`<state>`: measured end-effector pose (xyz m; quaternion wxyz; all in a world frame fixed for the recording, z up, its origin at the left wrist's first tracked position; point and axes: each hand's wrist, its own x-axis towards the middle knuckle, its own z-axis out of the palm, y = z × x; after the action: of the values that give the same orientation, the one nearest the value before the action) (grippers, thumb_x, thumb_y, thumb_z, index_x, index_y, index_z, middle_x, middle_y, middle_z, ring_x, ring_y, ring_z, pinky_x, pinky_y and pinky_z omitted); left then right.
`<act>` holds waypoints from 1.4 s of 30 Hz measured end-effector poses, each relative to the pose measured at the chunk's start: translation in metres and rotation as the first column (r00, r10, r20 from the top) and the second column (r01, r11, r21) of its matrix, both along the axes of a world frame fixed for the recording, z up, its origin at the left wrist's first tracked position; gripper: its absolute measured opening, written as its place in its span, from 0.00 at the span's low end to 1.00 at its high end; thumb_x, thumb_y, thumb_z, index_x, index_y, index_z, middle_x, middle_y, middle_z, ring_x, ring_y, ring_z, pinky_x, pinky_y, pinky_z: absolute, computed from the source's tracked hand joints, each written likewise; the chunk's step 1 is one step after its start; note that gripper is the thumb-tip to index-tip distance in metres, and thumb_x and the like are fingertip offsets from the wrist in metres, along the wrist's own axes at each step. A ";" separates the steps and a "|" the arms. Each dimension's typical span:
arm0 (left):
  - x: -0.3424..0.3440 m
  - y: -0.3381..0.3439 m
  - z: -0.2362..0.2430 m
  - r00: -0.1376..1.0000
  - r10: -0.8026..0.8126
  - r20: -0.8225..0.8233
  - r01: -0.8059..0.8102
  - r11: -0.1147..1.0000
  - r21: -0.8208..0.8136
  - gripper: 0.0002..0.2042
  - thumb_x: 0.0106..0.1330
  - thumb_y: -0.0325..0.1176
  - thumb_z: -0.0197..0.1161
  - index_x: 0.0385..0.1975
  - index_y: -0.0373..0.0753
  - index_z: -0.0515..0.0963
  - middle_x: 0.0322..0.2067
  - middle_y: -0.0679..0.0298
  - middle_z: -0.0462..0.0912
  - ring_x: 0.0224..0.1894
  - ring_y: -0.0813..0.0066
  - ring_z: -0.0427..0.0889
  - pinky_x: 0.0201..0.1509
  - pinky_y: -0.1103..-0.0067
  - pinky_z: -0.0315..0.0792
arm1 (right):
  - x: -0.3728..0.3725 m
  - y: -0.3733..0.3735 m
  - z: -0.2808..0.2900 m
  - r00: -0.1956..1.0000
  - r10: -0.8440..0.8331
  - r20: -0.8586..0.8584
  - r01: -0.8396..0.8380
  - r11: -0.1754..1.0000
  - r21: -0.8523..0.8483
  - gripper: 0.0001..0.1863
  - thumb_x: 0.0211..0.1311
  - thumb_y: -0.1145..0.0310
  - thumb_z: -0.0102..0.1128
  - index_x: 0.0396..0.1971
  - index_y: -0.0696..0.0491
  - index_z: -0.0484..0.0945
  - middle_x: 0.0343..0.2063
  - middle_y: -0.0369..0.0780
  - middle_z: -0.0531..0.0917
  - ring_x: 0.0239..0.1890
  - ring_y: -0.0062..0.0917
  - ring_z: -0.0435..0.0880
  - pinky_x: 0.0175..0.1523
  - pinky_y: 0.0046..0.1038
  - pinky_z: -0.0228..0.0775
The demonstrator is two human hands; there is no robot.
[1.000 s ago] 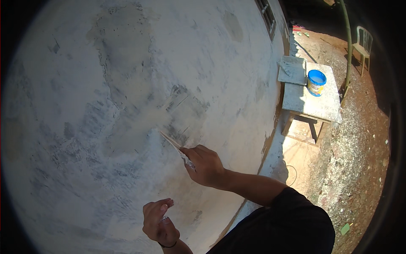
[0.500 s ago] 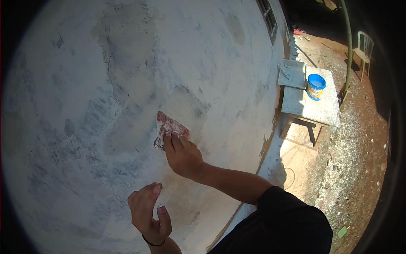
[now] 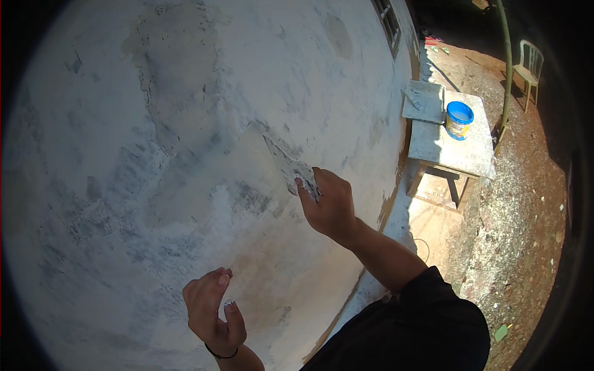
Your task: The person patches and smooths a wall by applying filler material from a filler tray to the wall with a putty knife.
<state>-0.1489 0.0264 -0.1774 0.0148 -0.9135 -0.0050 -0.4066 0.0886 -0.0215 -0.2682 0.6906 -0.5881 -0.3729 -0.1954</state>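
A putty-smeared scraper (image 3: 292,167) is gripped in my right hand (image 3: 326,201), its blade angled up and left at a grey patch on the mottled white wall (image 3: 105,247). The blade appears to touch the wall at that patch. My left hand (image 3: 210,309), lower down and to the left, has a dark band at the wrist. Its fingers are curved with a gap between them and the thumb, and nothing shows in them. Some white residue is on the fingertips.
A splattered table (image 3: 464,151) at right carries a blue-rimmed bucket (image 3: 460,127) and a tray (image 3: 424,96). Behind are a bamboo pole (image 3: 508,74), a plastic chair (image 3: 529,71) and a barred window (image 3: 387,25). A small green object (image 3: 501,332) lies on the gravelly ground.
My right hand and scraper have moved up from the middle, swinging left and then to the right across the patch. My left hand has shifted left and stays apart from the scraper.
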 end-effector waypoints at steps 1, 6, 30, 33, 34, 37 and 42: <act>-0.001 0.000 0.000 1.000 0.007 -0.001 -0.007 1.000 0.002 0.22 0.48 0.22 0.51 0.47 0.31 0.75 0.36 0.51 0.83 0.40 0.56 0.81 0.45 0.70 0.64 | 0.009 0.007 -0.004 0.994 -0.106 0.012 0.106 0.994 -0.012 0.11 0.50 0.74 0.62 0.35 0.59 0.76 0.22 0.43 0.77 0.24 0.35 0.76 0.30 0.33 0.70; -0.006 -0.003 0.001 0.999 0.035 -0.009 -0.035 0.999 0.006 0.21 0.49 0.22 0.51 0.46 0.31 0.75 0.35 0.51 0.83 0.39 0.57 0.82 0.45 0.70 0.64 | 0.003 0.051 0.002 0.954 -0.244 0.175 0.258 0.964 -0.059 0.20 0.42 0.74 0.66 0.40 0.58 0.76 0.29 0.39 0.80 0.32 0.30 0.78 0.36 0.28 0.74; 0.017 -0.008 0.004 0.997 0.005 -0.079 -0.006 1.000 -0.007 0.22 0.46 0.22 0.50 0.45 0.32 0.75 0.35 0.52 0.83 0.39 0.56 0.82 0.43 0.70 0.64 | -0.032 0.076 -0.036 0.938 -0.237 0.252 0.271 0.956 -0.113 0.25 0.41 0.74 0.63 0.44 0.64 0.75 0.35 0.46 0.79 0.32 0.33 0.78 0.33 0.28 0.74; 0.014 -0.010 0.007 0.997 0.035 -0.075 -0.035 0.999 0.009 0.23 0.46 0.23 0.51 0.46 0.32 0.75 0.34 0.52 0.83 0.38 0.56 0.82 0.43 0.70 0.64 | -0.101 0.071 -0.018 0.903 -0.180 0.391 0.218 0.974 -0.055 0.23 0.45 0.71 0.56 0.44 0.66 0.75 0.34 0.48 0.80 0.29 0.27 0.77 0.28 0.22 0.73; 0.014 -0.011 0.008 0.996 0.038 -0.081 -0.037 0.999 0.004 0.23 0.46 0.23 0.51 0.46 0.32 0.75 0.34 0.52 0.83 0.38 0.56 0.82 0.43 0.70 0.64 | -0.119 0.064 -0.016 0.918 -0.088 0.386 0.116 0.992 -0.049 0.23 0.46 0.71 0.56 0.45 0.66 0.75 0.36 0.49 0.80 0.29 0.27 0.77 0.30 0.22 0.74; 0.012 -0.015 0.011 0.998 0.032 -0.055 -0.031 0.999 0.029 0.22 0.46 0.24 0.51 0.46 0.33 0.75 0.34 0.51 0.83 0.38 0.55 0.82 0.43 0.69 0.64 | -0.131 0.046 -0.013 0.941 0.046 0.335 -0.047 0.999 -0.006 0.23 0.46 0.70 0.59 0.44 0.64 0.75 0.35 0.47 0.81 0.28 0.27 0.78 0.30 0.23 0.73; 0.013 -0.021 0.012 1.000 -0.007 0.009 0.007 1.000 0.027 0.21 0.47 0.25 0.51 0.45 0.35 0.76 0.33 0.51 0.83 0.37 0.55 0.82 0.42 0.69 0.65 | -0.101 0.018 -0.013 0.887 0.418 0.198 -0.430 0.902 0.022 0.22 0.42 0.78 0.64 0.44 0.61 0.76 0.31 0.41 0.81 0.27 0.30 0.79 0.32 0.27 0.73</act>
<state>-0.1363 0.0050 -0.1655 0.0256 -0.9114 0.0036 -0.4107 -0.0128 -0.0034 -0.2813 0.6969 -0.4483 -0.5494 -0.1068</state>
